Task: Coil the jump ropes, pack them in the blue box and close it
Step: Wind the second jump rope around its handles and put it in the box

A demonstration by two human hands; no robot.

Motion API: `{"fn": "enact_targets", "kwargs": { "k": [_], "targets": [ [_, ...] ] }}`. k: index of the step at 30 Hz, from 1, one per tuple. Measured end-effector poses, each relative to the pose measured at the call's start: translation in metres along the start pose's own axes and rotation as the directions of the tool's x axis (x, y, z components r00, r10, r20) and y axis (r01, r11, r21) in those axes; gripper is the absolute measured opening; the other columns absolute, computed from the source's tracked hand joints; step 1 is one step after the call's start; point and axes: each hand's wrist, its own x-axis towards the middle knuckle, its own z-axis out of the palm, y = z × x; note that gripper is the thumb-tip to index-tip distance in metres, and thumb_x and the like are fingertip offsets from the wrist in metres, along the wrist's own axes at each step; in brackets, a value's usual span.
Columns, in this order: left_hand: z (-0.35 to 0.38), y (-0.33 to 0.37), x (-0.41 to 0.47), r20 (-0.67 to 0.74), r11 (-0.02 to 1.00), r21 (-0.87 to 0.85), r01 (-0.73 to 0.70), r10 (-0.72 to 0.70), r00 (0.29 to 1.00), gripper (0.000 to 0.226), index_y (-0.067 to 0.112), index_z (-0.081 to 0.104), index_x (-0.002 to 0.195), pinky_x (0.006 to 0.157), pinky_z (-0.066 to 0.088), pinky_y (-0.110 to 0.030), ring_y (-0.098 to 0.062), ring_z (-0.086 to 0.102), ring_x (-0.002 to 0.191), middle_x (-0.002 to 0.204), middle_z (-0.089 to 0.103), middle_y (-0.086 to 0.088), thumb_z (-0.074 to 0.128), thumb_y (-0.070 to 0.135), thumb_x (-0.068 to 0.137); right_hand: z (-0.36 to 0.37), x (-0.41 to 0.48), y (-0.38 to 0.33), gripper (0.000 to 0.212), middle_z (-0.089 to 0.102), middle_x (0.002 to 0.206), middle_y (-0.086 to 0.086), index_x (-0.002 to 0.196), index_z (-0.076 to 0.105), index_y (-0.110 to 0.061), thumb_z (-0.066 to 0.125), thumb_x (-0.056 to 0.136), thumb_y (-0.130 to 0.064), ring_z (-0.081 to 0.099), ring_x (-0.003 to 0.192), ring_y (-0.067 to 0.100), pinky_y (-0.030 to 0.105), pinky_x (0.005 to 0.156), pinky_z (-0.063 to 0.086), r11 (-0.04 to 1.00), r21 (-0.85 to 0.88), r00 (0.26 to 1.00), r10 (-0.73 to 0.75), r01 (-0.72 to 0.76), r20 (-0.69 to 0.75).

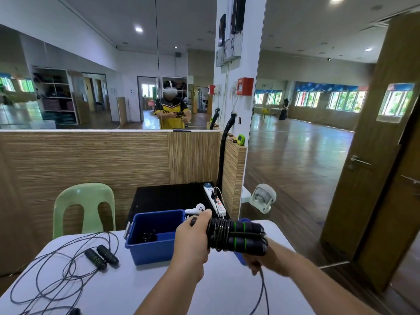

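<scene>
Grip comes first: the left hand [193, 244] closes round one end of the wrapped jump rope [236, 235], thumb on top. It holds the two black, green-ringed handles side by side, just right of the blue box [156, 246] and above the counter [141, 287]. The right hand [261, 260] is lower and further right of the box, curled round the free cord [263, 289], which trails down from it. That hand is blurred, so I cannot tell exactly how its fingers lie.

To finish this wrap well, I judge:
- The left hand should keep the handles parallel and pressed together.
- The right hand should feed the cord under steady tension.
- Each turn should lie beside the last, not across it.
- The tail should be tucked under a turn so the bundle does not spring open in the box.

Inside the box a dark coiled rope [148, 236] already lies on the floor. Left of the box, a loose jump rope [101, 256] sprawls in wide loops on the counter and needs coiling. Something blue [241, 258] shows behind the bundle, right of the box; it may be the lid, but I cannot be sure. Behind the box sit a white controller [196, 209] and a power strip [216, 201].

No brand reads on the handles or the box. Far behind the box, a red wall unit [245, 86] carries white lettering too small to read.
</scene>
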Motion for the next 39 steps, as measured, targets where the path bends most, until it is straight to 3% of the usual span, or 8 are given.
{"fn": "enact_targets", "kwargs": {
  "k": [3, 5, 10, 15, 24, 30, 35, 39],
  "targets": [
    [-0.001, 0.003, 0.0, 0.027, 0.999, 0.042, -0.016, 0.015, 1.0, 0.025, 0.016, 0.066, 0.078, 0.051, 0.034, -0.029, -0.019, 0.049, 0.062, 0.065, 0.059, -0.002, 0.068, 0.036, 0.093, -0.037, 0.005, -0.022, 0.038, 0.056, 0.07, 0.0, 0.07, 0.054, -0.029, 0.054, 0.091, 0.002, 0.05, 0.056, 0.008, 0.027, 0.062, 0.045, 0.993, -0.116, 1.0, -0.001, 0.0, -0.003],
    [-0.001, 0.005, 0.0, 0.055, 0.998, 0.055, -0.031, 0.028, 0.998, 0.024, 0.016, 0.066, 0.079, 0.049, 0.032, -0.029, -0.02, 0.047, 0.059, 0.066, 0.056, -0.004, 0.068, 0.035, 0.092, -0.054, 0.011, -0.035, 0.032, 0.051, 0.061, -0.003, 0.066, 0.057, -0.024, 0.06, 0.094, -0.008, 0.047, 0.051, 0.009, 0.026, 0.053, 0.042, 0.989, -0.139, 0.997, -0.047, 0.054, 0.055],
    [0.0, 0.006, 0.004, 0.052, 0.989, 0.113, -0.092, 0.087, 0.995, 0.028, 0.017, 0.067, 0.07, 0.053, 0.038, -0.032, -0.023, 0.053, 0.064, 0.065, 0.06, -0.004, 0.068, 0.032, 0.093, -0.084, 0.016, -0.075, 0.042, 0.046, 0.061, 0.004, 0.069, 0.054, -0.008, 0.073, 0.092, -0.038, 0.044, 0.057, 0.019, 0.028, 0.053, 0.044, 0.953, -0.28, 0.992, -0.096, 0.116, 0.083],
    [0.0, 0.01, 0.006, 0.037, 0.968, 0.18, -0.173, 0.169, 0.985, 0.028, 0.011, 0.066, 0.072, 0.043, 0.041, -0.022, -0.014, 0.055, 0.054, 0.062, 0.06, -0.002, 0.066, 0.028, 0.095, -0.08, 0.008, -0.111, 0.043, 0.042, 0.056, 0.008, 0.06, 0.051, -0.014, 0.067, 0.096, -0.032, 0.041, 0.05, 0.019, 0.03, 0.055, 0.045, 0.934, -0.349, 0.997, -0.07, 0.072, 0.019],
    [-0.008, 0.0, 0.011, -0.08, 0.942, 0.271, -0.196, 0.225, 0.971, 0.044, -0.002, 0.062, 0.086, 0.056, 0.038, -0.034, -0.017, 0.049, 0.062, 0.066, 0.056, -0.007, 0.063, 0.04, 0.096, -0.041, -0.014, -0.129, 0.032, 0.056, 0.053, -0.003, 0.069, 0.063, -0.01, 0.049, 0.097, -0.016, 0.037, 0.046, 0.012, 0.023, 0.043, 0.029, 0.997, -0.073, 0.991, 0.019, -0.029, -0.131],
    [-0.011, -0.001, 0.017, -0.205, 0.956, 0.237, -0.173, 0.223, 0.953, 0.038, 0.011, 0.068, 0.076, 0.058, 0.045, -0.037, -0.018, 0.058, 0.061, 0.058, 0.063, 0.002, 0.065, 0.045, 0.092, -0.005, -0.024, -0.115, 0.03, 0.058, 0.056, 0.002, 0.08, 0.068, 0.002, 0.045, 0.095, -0.011, 0.039, 0.046, 0.011, 0.02, 0.04, 0.027, 0.997, 0.08, 0.983, 0.01, 0.004, -0.181],
    [-0.009, -0.002, 0.016, -0.268, 0.933, 0.281, -0.224, 0.3, 0.915, 0.043, 0.008, 0.066, 0.076, 0.064, 0.051, -0.045, -0.02, 0.058, 0.064, 0.071, 0.068, -0.014, 0.061, 0.047, 0.094, 0.023, -0.025, -0.101, 0.02, 0.06, 0.062, 0.007, 0.081, 0.069, -0.006, 0.053, 0.092, -0.01, 0.04, 0.047, 0.013, 0.022, 0.044, 0.028, 0.933, 0.358, 0.982, 0.095, -0.031, -0.162],
    [-0.006, -0.001, 0.015, -0.289, 0.946, 0.229, -0.231, 0.292, 0.912, 0.041, 0.009, 0.067, 0.078, 0.07, 0.053, -0.045, -0.022, 0.063, 0.071, 0.072, 0.07, -0.01, 0.059, 0.044, 0.098, 0.039, -0.026, -0.09, 0.017, 0.062, 0.067, 0.01, 0.083, 0.065, -0.01, 0.058, 0.097, -0.014, 0.044, 0.049, 0.015, 0.024, 0.046, 0.032, 0.859, 0.51, 0.987, 0.12, -0.048, -0.11]
  ]
}}
